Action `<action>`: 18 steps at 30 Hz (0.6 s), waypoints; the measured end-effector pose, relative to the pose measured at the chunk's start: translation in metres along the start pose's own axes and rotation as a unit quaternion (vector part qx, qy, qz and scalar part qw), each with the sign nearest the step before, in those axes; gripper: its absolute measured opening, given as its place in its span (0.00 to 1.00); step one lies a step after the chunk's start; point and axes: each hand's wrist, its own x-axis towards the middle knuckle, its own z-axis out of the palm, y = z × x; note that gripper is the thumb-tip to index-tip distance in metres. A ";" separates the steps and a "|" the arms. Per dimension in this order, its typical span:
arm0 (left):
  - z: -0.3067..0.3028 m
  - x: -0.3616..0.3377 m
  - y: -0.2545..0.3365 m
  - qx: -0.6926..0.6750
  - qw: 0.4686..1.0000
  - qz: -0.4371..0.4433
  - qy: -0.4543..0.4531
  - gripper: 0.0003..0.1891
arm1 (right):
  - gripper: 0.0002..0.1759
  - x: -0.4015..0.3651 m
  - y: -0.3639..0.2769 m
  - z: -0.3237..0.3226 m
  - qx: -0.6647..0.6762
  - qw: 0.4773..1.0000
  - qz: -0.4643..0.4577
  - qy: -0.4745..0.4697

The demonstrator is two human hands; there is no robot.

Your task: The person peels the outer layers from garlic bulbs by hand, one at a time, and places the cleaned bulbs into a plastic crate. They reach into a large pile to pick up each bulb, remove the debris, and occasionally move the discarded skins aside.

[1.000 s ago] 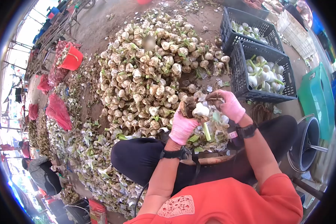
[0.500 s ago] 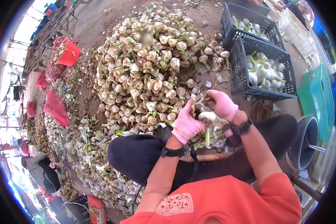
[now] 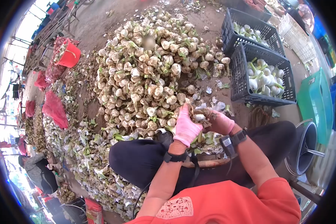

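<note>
My left hand (image 3: pixel 186 127), in a pink glove, is closed round a garlic bulb (image 3: pixel 200 117) with loose brownish outer skin. From the other side my right hand (image 3: pixel 221 123), gloved alike, has its fingers curled over the same bulb and its dry skin. The bulb is partly hidden between the two hands. Just beyond the hands lies a large heap of unpeeled garlic bulbs (image 3: pixel 138 80) with dirty skins and cut stems. Leaves and peelings (image 3: pixel 209 140) lie below the hands, by my legs.
Two dark plastic crates (image 3: pixel 263 98) of white garlic bulbs stand at the right. Beside them are a green plastic tub (image 3: pixel 315 104) and a grey bucket (image 3: pixel 302 149). A red bucket (image 3: pixel 69 56) and red mesh sacks (image 3: pixel 55 110) are at the left, with another person (image 3: pixel 41 173) bent over.
My right hand has moved down and left, close against my left hand, its fingers now on the bulb. The white bulb with its green stem, plainly visible before, is now mostly covered.
</note>
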 end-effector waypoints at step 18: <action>0.005 -0.017 0.022 -0.092 0.988 -0.123 0.017 0.29 | 0.24 0.139 0.143 -0.035 -0.001 0.944 0.297 0.142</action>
